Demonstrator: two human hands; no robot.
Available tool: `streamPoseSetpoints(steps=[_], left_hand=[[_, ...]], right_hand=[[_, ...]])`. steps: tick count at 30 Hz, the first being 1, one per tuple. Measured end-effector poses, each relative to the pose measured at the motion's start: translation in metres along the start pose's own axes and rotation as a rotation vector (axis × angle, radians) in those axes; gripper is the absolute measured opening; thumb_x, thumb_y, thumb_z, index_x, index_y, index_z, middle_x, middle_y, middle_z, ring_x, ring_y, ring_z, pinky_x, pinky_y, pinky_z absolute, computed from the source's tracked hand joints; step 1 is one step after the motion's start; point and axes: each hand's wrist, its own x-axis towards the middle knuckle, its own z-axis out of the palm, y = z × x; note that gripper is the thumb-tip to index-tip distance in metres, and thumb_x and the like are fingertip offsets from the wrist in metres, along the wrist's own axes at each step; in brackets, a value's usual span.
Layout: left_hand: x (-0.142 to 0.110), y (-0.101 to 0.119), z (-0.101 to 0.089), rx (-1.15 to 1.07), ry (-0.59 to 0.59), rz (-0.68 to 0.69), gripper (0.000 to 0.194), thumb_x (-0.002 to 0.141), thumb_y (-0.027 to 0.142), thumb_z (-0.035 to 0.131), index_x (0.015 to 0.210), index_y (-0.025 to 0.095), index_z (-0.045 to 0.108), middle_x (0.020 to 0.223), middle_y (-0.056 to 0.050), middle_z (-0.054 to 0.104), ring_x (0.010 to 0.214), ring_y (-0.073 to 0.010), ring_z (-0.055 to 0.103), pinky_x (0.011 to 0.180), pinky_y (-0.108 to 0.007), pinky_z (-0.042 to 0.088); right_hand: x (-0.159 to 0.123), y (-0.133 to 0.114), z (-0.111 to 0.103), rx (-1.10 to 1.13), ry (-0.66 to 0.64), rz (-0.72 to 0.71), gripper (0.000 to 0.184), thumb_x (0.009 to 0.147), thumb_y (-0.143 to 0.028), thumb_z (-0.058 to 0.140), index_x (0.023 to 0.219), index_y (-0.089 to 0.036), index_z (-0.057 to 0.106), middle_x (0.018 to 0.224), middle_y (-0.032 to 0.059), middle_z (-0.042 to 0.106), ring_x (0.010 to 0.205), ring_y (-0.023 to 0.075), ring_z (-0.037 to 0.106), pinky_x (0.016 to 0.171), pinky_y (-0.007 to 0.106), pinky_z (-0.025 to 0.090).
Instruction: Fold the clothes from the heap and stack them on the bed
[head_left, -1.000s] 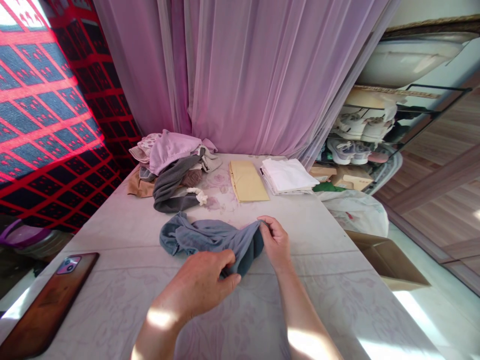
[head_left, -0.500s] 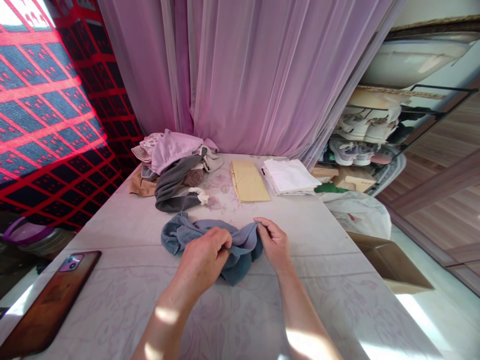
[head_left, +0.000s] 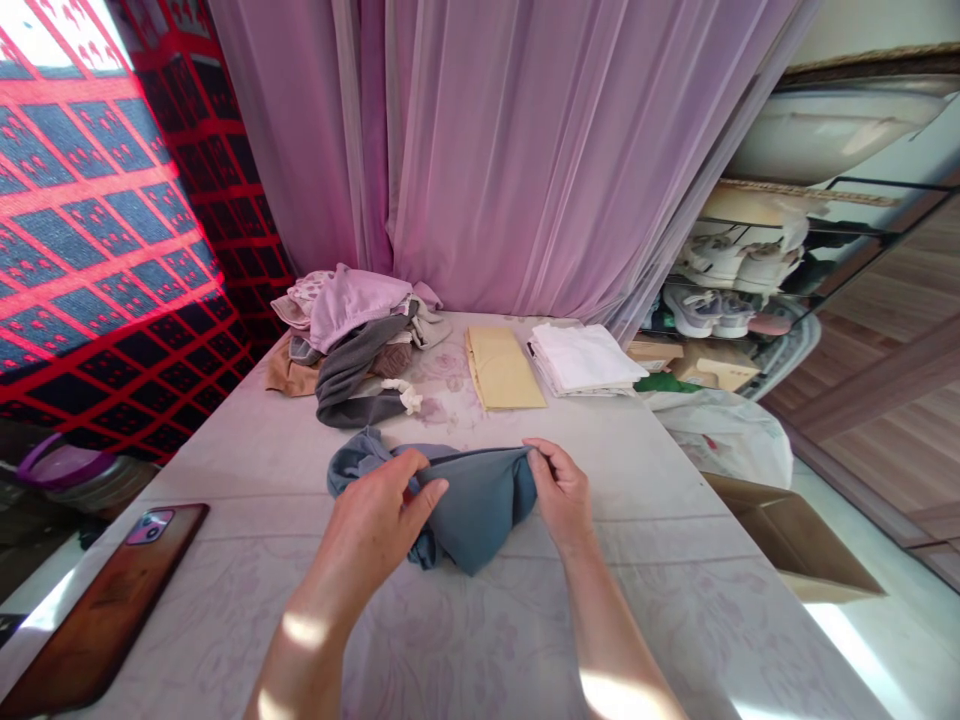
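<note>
I log one blue-grey garment (head_left: 469, 510), bunched on the tabletop (head_left: 637, 560). Right hand (head_left: 559, 490): fingers pinch its edge. Left hand (head_left: 371, 530): fingers rest over the fabric, grip unclear. Risk: a slack pinch could let the edge slip free.

The left hand (head_left: 369, 530) holds the near edge of a blue-grey garment (head_left: 480, 525), and the right hand (head_left: 561, 490) pinches its far end. The garment lies on a pale patterned table cover (head_left: 660, 610). A phone in a brown case (head_left: 112, 610) lies near the left hand, by the table's edge. Beyond the hands are a heap of clothes (head_left: 352, 340), a tan folder (head_left: 502, 368) and a stack of white cloth (head_left: 583, 358).
</note>
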Motion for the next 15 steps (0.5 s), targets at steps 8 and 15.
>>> streamPoseSetpoints(steps=[8, 15], left_hand=[[0.012, -0.026, 0.005, 0.134, 0.040, -0.105, 0.034, 0.086, 0.028, 0.051, 0.119, 0.026, 0.059, 0.117, -0.003, 0.067, 0.102, -0.0217, 0.063, 0.082, -0.034, 0.049], [0.024, -0.051, 0.030, 0.282, 0.001, -0.031, 0.046, 0.080, 0.019, 0.058, 0.125, 0.023, 0.060, 0.139, -0.011, 0.053, 0.129, -0.0293, 0.047, 0.104, -0.044, 0.040]], right_hand=[[0.004, 0.030, -0.002, -0.002, 0.189, 0.124, 0.033, 0.081, -0.042, 0.052, 0.096, -0.017, 0.068, 0.096, 0.0090, 0.072, 0.091, 0.0222, 0.065, 0.087, 0.039, 0.049], [0.004, 0.025, -0.005, -0.186, 0.188, 0.046, 0.035, 0.083, -0.044, 0.050, 0.097, -0.018, 0.068, 0.100, 0.0114, 0.068, 0.086, 0.0206, 0.063, 0.071, 0.032, 0.051]])
